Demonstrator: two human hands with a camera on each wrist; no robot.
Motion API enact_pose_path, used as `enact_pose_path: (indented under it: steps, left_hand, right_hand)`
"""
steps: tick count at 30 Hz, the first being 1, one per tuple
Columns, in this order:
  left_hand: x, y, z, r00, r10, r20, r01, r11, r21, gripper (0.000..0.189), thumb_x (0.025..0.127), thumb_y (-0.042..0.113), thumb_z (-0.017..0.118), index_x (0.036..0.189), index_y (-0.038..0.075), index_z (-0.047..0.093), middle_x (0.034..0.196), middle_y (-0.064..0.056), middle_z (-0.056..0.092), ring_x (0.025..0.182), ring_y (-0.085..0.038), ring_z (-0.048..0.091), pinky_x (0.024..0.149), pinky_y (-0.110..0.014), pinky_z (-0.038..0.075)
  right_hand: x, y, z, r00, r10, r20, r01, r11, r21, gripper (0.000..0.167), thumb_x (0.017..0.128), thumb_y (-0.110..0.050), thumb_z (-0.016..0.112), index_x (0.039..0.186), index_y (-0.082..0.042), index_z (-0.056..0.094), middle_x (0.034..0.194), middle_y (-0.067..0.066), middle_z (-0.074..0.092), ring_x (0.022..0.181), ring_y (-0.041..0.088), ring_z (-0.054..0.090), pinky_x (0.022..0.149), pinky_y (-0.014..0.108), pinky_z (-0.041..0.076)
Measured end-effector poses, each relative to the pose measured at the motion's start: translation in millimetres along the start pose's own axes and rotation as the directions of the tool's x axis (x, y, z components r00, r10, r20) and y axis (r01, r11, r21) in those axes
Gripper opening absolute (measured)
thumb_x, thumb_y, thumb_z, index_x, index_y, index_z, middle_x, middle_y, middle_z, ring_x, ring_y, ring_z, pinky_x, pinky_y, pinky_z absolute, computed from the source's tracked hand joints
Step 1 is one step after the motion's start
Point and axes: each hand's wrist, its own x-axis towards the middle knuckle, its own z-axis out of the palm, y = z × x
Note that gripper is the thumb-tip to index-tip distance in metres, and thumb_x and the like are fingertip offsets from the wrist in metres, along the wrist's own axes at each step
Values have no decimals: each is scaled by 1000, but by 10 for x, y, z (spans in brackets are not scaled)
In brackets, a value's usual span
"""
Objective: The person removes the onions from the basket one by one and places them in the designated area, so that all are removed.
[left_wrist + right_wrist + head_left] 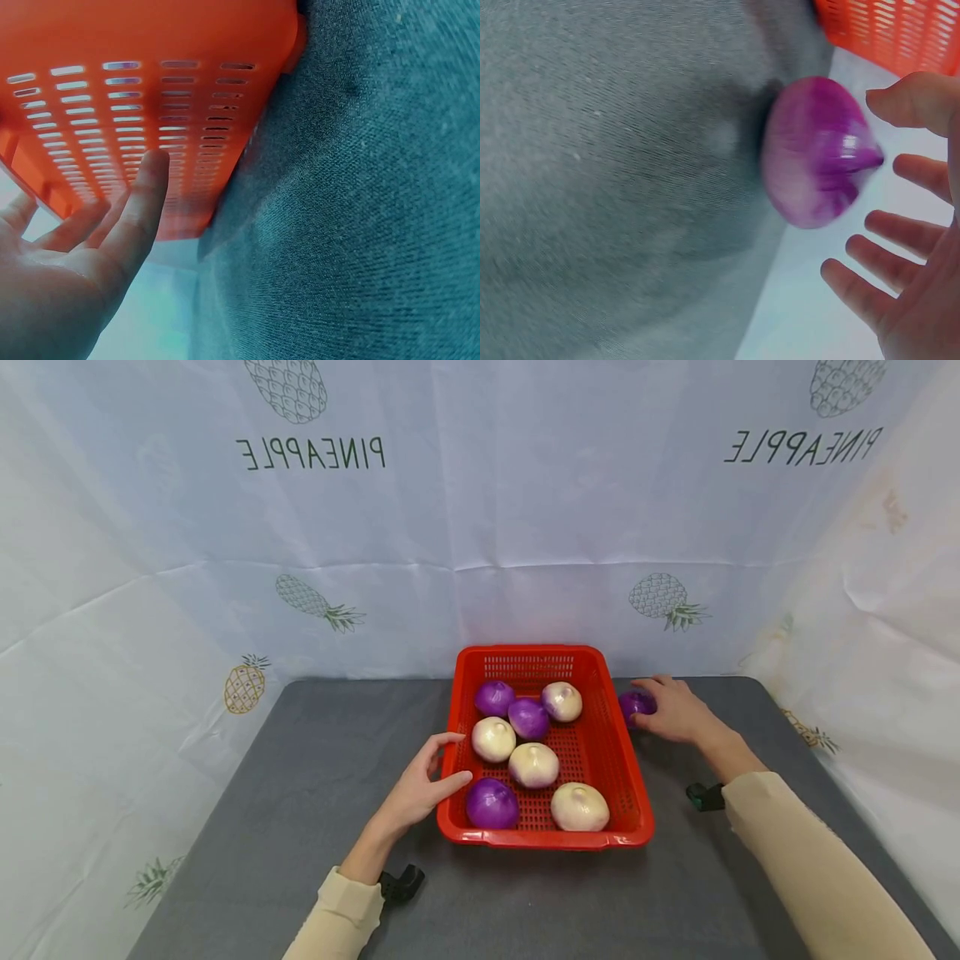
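A red plastic basket (540,838) with slotted walls stands on the dark table. Inside it lie several turnips, some showing glossy purple tops (492,803), others pale undersides (580,807). My left hand (420,789) is at the basket's left side, thumb and fingers spread and fairly straight at the rim; the left wrist view shows fingers (139,217) against the slotted wall (169,135). Outside the basket on the right lies one more purple turnip (821,154), tip toward my palm. My right hand (675,710) is spread over it, with a gap between fingertips and turnip in the right wrist view.
Grey cloth covers the table (315,760), and its far edge runs just behind the basket. A pale curtain (525,510) printed with pineapples hangs at the back and both sides. Black wrist devices (402,883) sit on both forearms.
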Motion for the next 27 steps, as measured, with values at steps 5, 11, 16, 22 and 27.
enact_pose_path:
  steps: [5,11,16,22,27]
  left_hand:
    - [4,-3,-2,1000,4,-3,-4,1000,-1,63,96,18,71,148,7,39,138,-26,51,113,-35,62,83,-44,61]
    - [7,-12,-1,1000,7,-4,-7,1000,-7,63,95,18,71,149,7,39,138,-27,51,115,-35,61,84,-44,60]
    - [4,-13,-2,1000,2,-10,-2,1000,-6,62,95,19,71,148,9,40,138,-26,51,115,-34,61,83,-43,61]
    - [2,-15,-5,1000,6,-6,-6,1000,-16,61,95,18,71,148,11,41,138,-27,51,115,-35,61,83,-43,61]
    - [5,-19,-9,1000,7,-5,-7,1000,-11,62,95,19,71,148,9,40,138,-26,51,115,-35,61,83,-43,61]
  right_hand:
    - [-64,-77,-127,999,-28,-27,28,1000,1,64,93,-29,67,147,-1,47,145,34,40,131,55,37,98,76,38]
    - [-151,-205,-250,996,-59,-68,57,998,-20,60,94,-28,66,144,1,50,143,33,43,129,54,39,99,75,38]
    - [-208,-315,-311,993,-65,-99,63,998,-31,58,93,-26,68,143,0,52,141,32,45,127,53,42,97,74,41]
    - [-297,-472,-402,989,-86,-122,86,996,-9,56,94,-25,68,142,-2,53,140,28,47,127,49,42,97,73,42]
    - [-370,-611,-458,982,-119,-144,120,993,-2,56,93,-25,69,142,-4,54,139,26,49,127,47,44,98,72,42]
